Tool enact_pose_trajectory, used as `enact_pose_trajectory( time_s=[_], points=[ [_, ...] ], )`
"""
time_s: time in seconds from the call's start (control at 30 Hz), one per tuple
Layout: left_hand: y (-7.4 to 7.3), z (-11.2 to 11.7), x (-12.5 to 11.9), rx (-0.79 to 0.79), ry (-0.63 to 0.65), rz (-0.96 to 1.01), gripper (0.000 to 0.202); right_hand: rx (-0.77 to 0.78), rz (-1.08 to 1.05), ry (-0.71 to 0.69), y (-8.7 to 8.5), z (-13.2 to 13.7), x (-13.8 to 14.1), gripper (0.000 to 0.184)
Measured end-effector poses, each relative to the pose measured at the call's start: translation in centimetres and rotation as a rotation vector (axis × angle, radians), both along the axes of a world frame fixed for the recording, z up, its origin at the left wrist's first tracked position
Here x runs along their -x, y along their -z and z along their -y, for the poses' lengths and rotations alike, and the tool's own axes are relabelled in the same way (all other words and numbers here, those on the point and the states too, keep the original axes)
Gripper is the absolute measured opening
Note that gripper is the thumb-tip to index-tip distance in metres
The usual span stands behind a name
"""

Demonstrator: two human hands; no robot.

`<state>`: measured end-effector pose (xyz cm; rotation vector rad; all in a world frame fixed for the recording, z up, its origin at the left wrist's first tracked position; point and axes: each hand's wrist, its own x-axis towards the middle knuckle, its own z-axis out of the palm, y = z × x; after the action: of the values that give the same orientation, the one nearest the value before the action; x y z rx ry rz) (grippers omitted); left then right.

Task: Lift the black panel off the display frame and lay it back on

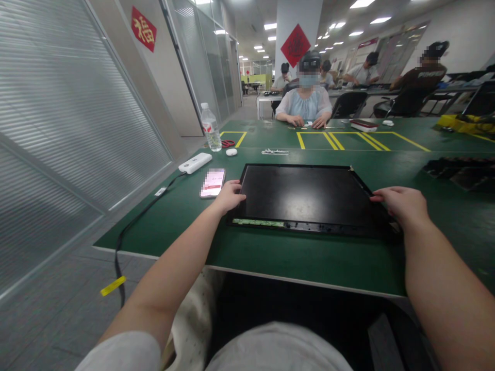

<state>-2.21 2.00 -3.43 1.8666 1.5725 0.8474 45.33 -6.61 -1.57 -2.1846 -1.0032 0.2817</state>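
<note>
The left hand (231, 196) and right hand (404, 205) grip opposite side edges of a black panel (301, 193) at the near side of a green surface (328, 260) striped with yellow tape (336, 141). A phone (212, 183) lies left of the panel, a water bottle (211, 129) beyond. A masked person (303, 105) sits across; 2 red diamond signs (296, 46) adorn a wall (166, 77) and pillar (286, 13).

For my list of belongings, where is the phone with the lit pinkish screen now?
In the head view, the phone lies left of the flat black rectangular panel, near the left hand, on the green table.
</note>
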Motion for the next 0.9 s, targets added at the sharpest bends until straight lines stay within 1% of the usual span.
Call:
enact_pose_trajectory(
  time_s=[0.1,0.27,0.6,0.77,0.9],
  points=[
    [-0.14,0.16,-0.12,0.007,0.002,-0.019,0.030,0.017,-0.059,0.043,-0.27,0.14,0.30,0.039],
    [-0.20,0.19,-0.16,0.000,0.015,-0.034,0.031,0.016,-0.094,0.065,-0.64,0.23,0.62,0.037],
    [-0.27,0.25,-0.08,-0.005,0.016,-0.051,0.035,0.001,-0.100,0.072,-0.64,0.24,0.61,0.033],
    [-0.03,0.09,-0.04,-0.024,0.013,-0.065,0.041,-0.001,-0.106,0.079,-0.83,0.31,0.84,0.034],
    [-0.11,0.19,-0.16,-0.016,0.007,-0.059,0.044,0.007,-0.094,0.087,-0.88,0.35,0.95,0.033]
  ],
)
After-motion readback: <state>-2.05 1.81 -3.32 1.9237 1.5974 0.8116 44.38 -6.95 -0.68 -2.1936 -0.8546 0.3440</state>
